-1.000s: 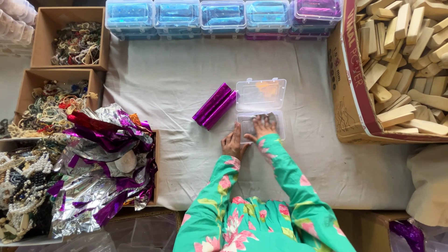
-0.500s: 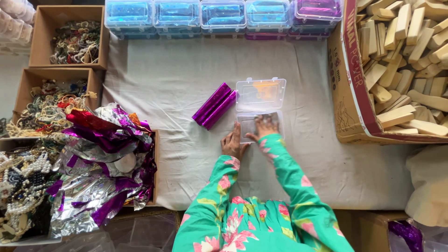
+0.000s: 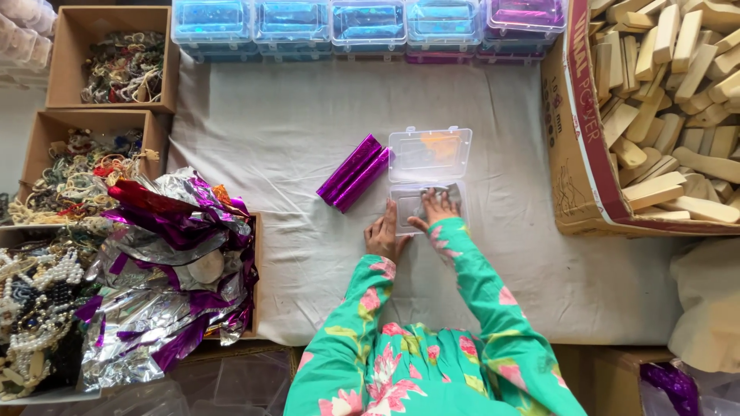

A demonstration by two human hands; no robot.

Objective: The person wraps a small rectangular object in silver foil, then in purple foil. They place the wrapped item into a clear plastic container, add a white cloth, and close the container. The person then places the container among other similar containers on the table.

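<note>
Right hand presses flat inside an open clear case on the cloth, hiding what may be foil; left hand, fingers spread, grips nothing beside it. Purple bars touch the lid.

Two hands work at the cloth's middle: the left hand and the right hand. One open clear case lies there, with two purple bars just beside it. Five lidded boxes line the cloth's far edge. Three brown boxes of beads stand off the left edge. One carton of wood blocks sits at the right edge.
</note>
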